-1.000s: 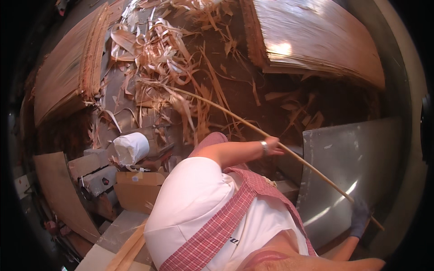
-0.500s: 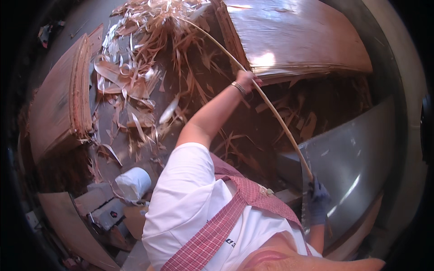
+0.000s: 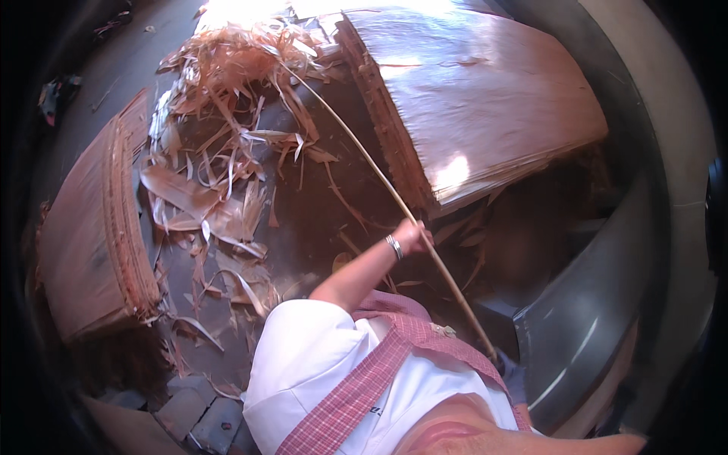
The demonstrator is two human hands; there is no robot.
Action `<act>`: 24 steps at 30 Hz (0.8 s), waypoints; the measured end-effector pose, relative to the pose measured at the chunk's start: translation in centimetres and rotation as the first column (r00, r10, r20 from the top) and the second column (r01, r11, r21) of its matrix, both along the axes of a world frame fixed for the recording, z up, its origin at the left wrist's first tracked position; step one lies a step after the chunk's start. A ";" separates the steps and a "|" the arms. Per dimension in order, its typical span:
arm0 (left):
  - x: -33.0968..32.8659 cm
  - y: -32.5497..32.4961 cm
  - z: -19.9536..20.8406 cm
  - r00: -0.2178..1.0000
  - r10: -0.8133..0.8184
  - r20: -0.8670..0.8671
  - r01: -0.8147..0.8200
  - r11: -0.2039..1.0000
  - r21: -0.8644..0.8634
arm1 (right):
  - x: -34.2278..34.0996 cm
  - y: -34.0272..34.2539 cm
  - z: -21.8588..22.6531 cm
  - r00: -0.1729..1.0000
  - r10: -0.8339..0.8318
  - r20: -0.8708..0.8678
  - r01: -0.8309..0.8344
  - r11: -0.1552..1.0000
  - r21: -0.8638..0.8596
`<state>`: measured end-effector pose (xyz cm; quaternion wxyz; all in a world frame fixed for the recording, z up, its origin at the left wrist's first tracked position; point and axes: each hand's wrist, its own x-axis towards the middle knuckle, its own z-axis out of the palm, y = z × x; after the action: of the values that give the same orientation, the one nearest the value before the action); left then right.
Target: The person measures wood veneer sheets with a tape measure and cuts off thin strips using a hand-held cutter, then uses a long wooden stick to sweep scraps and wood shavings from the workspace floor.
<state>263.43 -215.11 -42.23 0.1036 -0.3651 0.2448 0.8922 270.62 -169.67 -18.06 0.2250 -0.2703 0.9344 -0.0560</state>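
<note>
My left hand [image 3: 412, 237], bare with bracelets at the wrist, is closed round the middle of a long, thin wooden pole [image 3: 455, 284]. Close to my body at the lower right, my right hand [image 3: 512, 371] wears a grey-blue glove. It is at the pole's near end, though its fingers are mostly hidden and blurred. The pole slants away to the upper left, where its far end meets a heap of curled wood-veneer strips [image 3: 235, 68]. What is on that end, if anything, is hidden by the strips.
Tall stacks of veneer sheets stand at the upper right [image 3: 493, 98] and at the left [image 3: 83, 235]. Loose strips [image 3: 205, 197] litter the floor between them. A grey metal panel [image 3: 584, 311] rises on my right; grey blocks [image 3: 182, 402] lie at the lower left.
My left hand has come back nearer my body with the pole, and my right hand has moved lower and inward. The view has shifted; the white bucket at lower left is gone from sight.
</note>
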 end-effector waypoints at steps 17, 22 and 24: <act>-3.6 -43.5 1.2 0.966 0.203 0.162 -0.073 0.811 -0.581 | -18.6 -42.9 -10.9 0.918 0.395 0.032 -0.364 0.873 -0.326; -8.3 -42.0 0.7 0.860 0.431 0.273 -0.137 0.711 -0.690 | -23.0 -46.5 -8.5 0.911 0.395 0.121 -0.352 0.895 -0.274; -9.7 -39.8 -1.2 0.867 0.438 0.239 -0.263 0.809 -0.526 | -24.6 -44.1 -7.8 0.926 0.359 0.118 -0.318 0.908 -0.273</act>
<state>253.70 -254.89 -43.42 -0.1168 -0.5706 0.3614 0.7281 246.04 -213.81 -25.81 0.2727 -0.4491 0.8366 -0.1550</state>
